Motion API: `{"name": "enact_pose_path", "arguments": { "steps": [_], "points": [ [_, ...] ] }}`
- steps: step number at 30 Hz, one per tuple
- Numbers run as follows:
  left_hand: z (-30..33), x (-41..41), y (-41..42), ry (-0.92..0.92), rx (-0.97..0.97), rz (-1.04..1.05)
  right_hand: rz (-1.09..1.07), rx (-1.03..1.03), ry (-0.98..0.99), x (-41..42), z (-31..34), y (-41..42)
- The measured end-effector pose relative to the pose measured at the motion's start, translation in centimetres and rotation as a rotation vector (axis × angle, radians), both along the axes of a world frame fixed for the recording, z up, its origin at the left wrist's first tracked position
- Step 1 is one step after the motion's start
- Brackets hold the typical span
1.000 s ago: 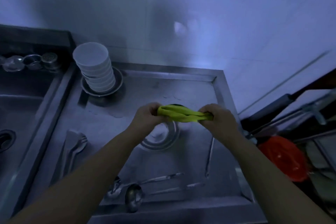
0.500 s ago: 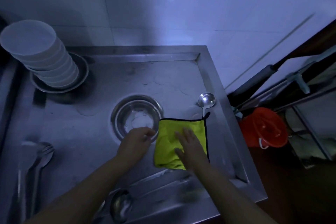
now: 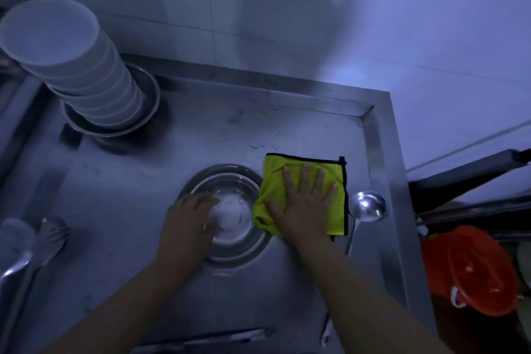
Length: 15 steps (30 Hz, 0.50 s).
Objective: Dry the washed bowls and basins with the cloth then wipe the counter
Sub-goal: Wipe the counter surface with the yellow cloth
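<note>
Right now the right hand [image 3: 304, 198] lies flat, fingers spread, pressing the yellow cloth [image 3: 273, 181] onto the steel bench [image 3: 129, 195]; nothing is gripped, just palm pressure. The left hand [image 3: 186, 221] rests on the near-left rim of the metal basin [image 3: 238, 236], fingers partly curled; whether it actually pinches the rim I cannot tell. Cloth sits just right of the basin, its left edge touching the rim.

Handling guesses: cloth is soft, light, folds easily, best pushed under a flat palm or bunched at its rumpled near-left corner. Basin looks thin steel, light, likely wet and slippery, so take it by the rim. The stack of white bowls [image 3: 77, 66] at far left, sitting in another metal dish, looks tall, breakable and tippy.

Room: a raised lip [image 3: 376, 152] bounds the bench at right and back. A ladle [image 3: 367, 205] lies just right of the cloth, blocking rightward strokes. Spoons [image 3: 37, 238] lie at the left. Open bench stretches between bowls and cloth. A red bucket [image 3: 471, 267] sits below, off the right edge.
</note>
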<state>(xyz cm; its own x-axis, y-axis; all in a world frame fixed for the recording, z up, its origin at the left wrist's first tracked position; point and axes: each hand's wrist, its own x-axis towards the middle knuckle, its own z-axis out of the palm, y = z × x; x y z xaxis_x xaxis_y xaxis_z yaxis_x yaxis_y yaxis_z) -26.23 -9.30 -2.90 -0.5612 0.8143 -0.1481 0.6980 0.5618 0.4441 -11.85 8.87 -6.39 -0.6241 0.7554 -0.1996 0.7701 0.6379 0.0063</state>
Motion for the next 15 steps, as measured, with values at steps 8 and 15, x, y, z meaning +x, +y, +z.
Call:
{"name": "enact_pose_path", "arguments": {
  "steps": [8,15],
  "points": [
    [-2.0,-3.7,0.8,0.209,-0.073,0.081,0.213,0.048,0.017,-6.1,-0.2,7.7],
    [-3.4,-6.5,0.5,0.212,-0.026,0.076,0.334,0.047,0.016,-9.7,-0.5,6.5]
  ]
}}
